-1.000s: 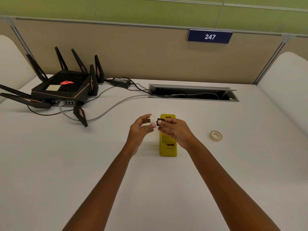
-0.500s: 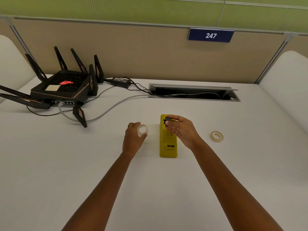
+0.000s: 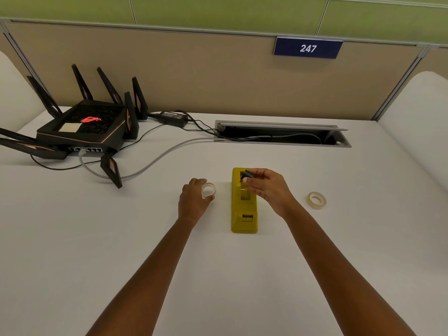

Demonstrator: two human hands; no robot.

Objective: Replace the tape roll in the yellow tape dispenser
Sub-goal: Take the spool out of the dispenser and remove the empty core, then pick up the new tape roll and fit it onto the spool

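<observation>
The yellow tape dispenser [image 3: 243, 214] stands on the white desk, its roll bay open on top. My right hand [image 3: 269, 187] hovers over its far end and pinches a small black spindle [image 3: 247, 175] between thumb and fingers. Left of the dispenser, my left hand [image 3: 194, 201] holds a clear empty tape core [image 3: 208, 190] low over the desk. A fuller tape roll [image 3: 316, 200] lies flat on the desk to the right of the dispenser, apart from both hands.
A black router [image 3: 82, 127] with several antennas sits at the back left, with a power adapter [image 3: 171, 116] and cables running to an open cable tray [image 3: 281, 134] in the desk. A beige partition with a "247" sign [image 3: 308, 48] closes the back.
The hands have separated: my left hand moved left and down with the clear core, while my right hand kept the black spindle above the dispenser's far end.
</observation>
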